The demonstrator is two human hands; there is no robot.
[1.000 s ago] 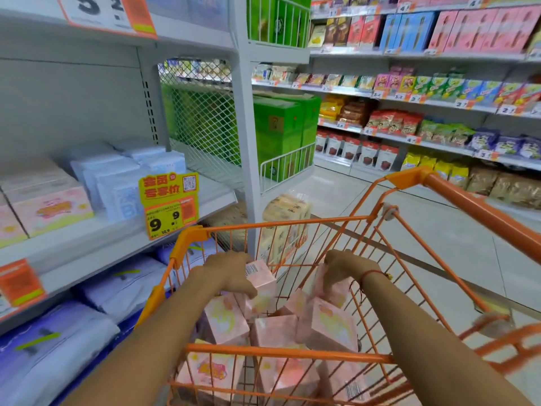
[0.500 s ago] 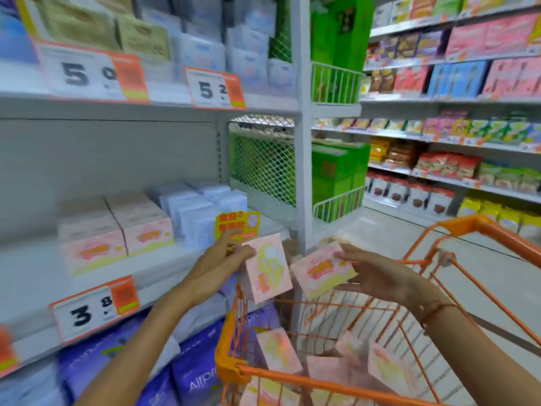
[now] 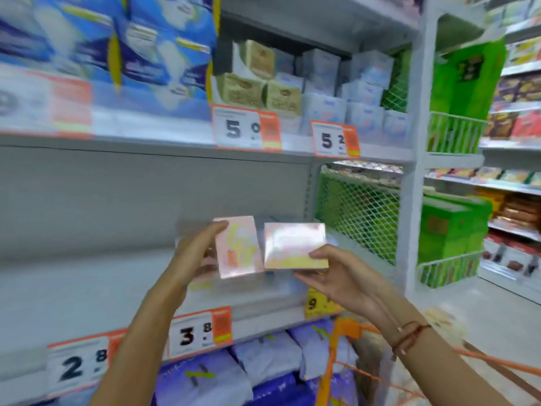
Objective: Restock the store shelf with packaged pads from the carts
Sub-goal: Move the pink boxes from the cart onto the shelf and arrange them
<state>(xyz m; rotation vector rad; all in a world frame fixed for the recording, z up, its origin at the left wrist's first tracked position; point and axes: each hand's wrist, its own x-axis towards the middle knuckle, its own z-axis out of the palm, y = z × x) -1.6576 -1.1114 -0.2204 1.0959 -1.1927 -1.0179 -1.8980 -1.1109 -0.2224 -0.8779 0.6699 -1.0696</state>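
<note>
Holding two pink pad packs up in front of the middle shelf, one in each hand. I see the left hand gripping the upright pack along its left edge, fingers over the top corner. The right hand pinches the second pack at its lower right corner, thumb on the face, fingers beneath. The two packs sit side by side, edges touching or nearly so; blur stops me telling which. Neither rests on the shelf yet.

Risks, as I judge them:
- The right hand's hold is a corner pinch only. A glossy wrapper could slide out on the reach in, and the pack would fall toward the orange cart or the floor.
- Pale blue packs stand at the right end of this shelf, mostly hidden behind the pink ones. Pushing in blind could knock them back or mix the stock.
- The yellow price tag hangs off the front edge just under the right hand; a low wrist could catch it.
- The frame is heavily smeared, so I can't confirm the pink row's exact slot.
</note>
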